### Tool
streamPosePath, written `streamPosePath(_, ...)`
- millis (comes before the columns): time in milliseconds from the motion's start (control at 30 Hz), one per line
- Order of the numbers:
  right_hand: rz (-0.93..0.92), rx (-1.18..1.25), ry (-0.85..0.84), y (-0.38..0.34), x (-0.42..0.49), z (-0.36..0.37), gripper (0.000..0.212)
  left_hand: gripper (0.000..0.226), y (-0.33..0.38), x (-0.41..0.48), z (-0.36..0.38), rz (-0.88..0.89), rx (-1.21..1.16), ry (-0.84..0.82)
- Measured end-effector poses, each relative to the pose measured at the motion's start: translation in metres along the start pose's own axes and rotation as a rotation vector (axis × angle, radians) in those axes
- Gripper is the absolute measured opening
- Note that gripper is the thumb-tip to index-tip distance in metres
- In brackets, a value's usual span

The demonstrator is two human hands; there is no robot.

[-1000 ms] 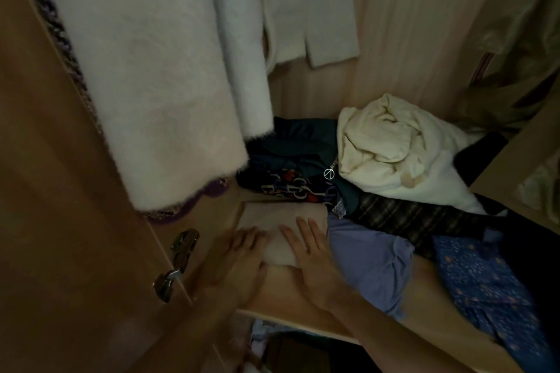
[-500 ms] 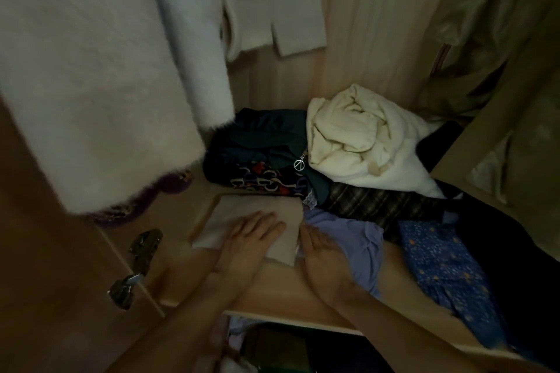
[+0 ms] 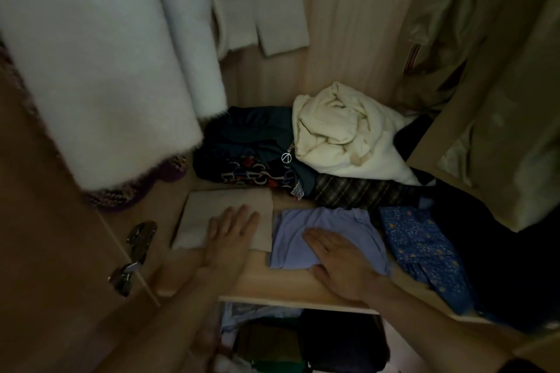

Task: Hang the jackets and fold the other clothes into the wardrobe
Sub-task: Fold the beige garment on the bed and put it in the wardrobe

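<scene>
A folded beige garment (image 3: 212,209) lies flat on the wooden wardrobe shelf (image 3: 281,285). My left hand (image 3: 230,239) rests palm down on its near right part, fingers spread. Beside it to the right lies a lilac garment (image 3: 327,230), and my right hand (image 3: 342,263) lies flat on its near edge. Neither hand grips anything. A fluffy white jacket (image 3: 100,63) hangs at the upper left, and a cream jacket (image 3: 257,0) hangs behind it.
Behind the folded pieces sits a heap: a dark patterned garment (image 3: 242,157), a crumpled cream garment (image 3: 342,130), a plaid one (image 3: 357,194) and a blue dotted one (image 3: 424,248). The wardrobe door with metal hinges (image 3: 133,254) stands at the left. More clothes fill the shelf below (image 3: 291,342).
My right hand has slid to the right, off the beige garment and onto the lilac one. My left hand stays on the beige garment. The view has shifted a little to the right.
</scene>
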State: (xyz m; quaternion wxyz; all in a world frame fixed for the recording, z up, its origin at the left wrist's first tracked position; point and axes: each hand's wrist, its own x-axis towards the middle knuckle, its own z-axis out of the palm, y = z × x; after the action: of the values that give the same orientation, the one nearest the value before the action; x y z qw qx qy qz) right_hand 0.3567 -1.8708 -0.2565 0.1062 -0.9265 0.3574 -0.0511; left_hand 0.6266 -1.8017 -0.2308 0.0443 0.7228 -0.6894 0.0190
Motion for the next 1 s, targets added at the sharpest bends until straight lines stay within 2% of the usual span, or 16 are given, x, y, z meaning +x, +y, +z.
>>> streamPosePath(67, 0.020, -0.025, 0.003, -0.009, 0.000, -0.004, 0.072, 0.092, 0.002, 0.004, -0.004, -0.053, 0.022, -0.169)
streamPosePath(100, 0.030, -0.035, 0.003, -0.013, -0.002, -0.007, 0.075, 0.096, 0.001, 0.003, -0.005, -0.057, 0.026, -0.196)
streamPosePath(167, 0.068, -0.032, 0.035, -0.021, -0.006, -0.012, 0.075, 0.091, 0.001, -0.004, -0.009, -0.034, -0.001, -0.174)
streamPosePath(300, 0.192, 0.014, 0.143, -0.038, -0.022, -0.026, 0.074, 0.068, 0.004, -0.021, -0.013, 0.026, -0.128, -0.066)
streamPosePath(367, 0.234, 0.054, 0.201, -0.045, -0.035, -0.035, 0.067, 0.066, 0.013, -0.027, -0.016, 0.042, -0.227, -0.061)
streamPosePath(500, 0.267, 0.041, 0.267, -0.052, -0.077, -0.045, 0.053, 0.064, 0.041, -0.049, -0.018, 0.085, -0.276, -0.066)
streamPosePath(633, 0.318, 0.010, 0.276, -0.051, -0.120, -0.044, 0.056, 0.064, 0.062, -0.071, -0.026, 0.172, -0.146, -0.067)
streamPosePath(800, 0.392, -0.007, 0.336, -0.053, -0.180, -0.057, 0.060, 0.062, 0.103, -0.095, -0.049, 0.214, -0.121, -0.073)
streamPosePath(1000, 0.444, 0.043, 0.398, -0.053, -0.276, -0.076, 0.062, 0.058, 0.179, -0.149, -0.081, 0.249, -0.091, 0.010)
